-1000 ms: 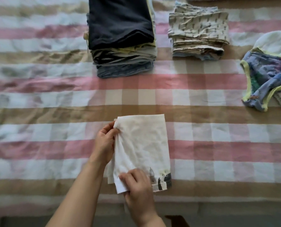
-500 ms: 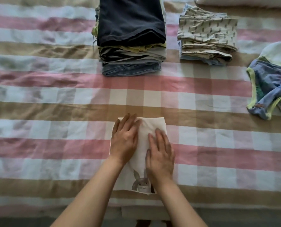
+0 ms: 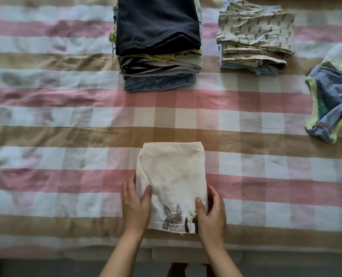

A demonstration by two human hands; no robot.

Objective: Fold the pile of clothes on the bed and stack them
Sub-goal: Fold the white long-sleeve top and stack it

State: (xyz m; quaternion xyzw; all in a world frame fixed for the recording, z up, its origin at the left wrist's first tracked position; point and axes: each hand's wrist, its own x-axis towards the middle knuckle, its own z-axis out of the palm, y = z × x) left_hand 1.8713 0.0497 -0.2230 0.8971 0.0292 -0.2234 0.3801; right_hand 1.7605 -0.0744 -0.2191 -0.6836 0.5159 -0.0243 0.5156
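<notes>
A folded white garment [image 3: 172,176] with a grey rabbit print at its near edge lies flat on the bed in front of me. My left hand [image 3: 135,206] grips its near left side, thumb on top of the cloth. My right hand [image 3: 211,211] grips its near right side the same way. Behind it stands a tall stack of folded clothes [image 3: 158,47] topped by a dark navy piece. A lower stack of cream patterned pieces [image 3: 254,35] stands to its right.
The bed wears a checked cover [image 3: 66,120] in pink, tan and white stripes. Unfolded clothes, a blue and green piece [image 3: 333,102] with a white one behind, lie at the right edge. The bed's near edge runs just below my wrists.
The white garment was folded narrower and pressed flat by both palms. Both hands have since slid back to its near corners and taken hold of its sides.
</notes>
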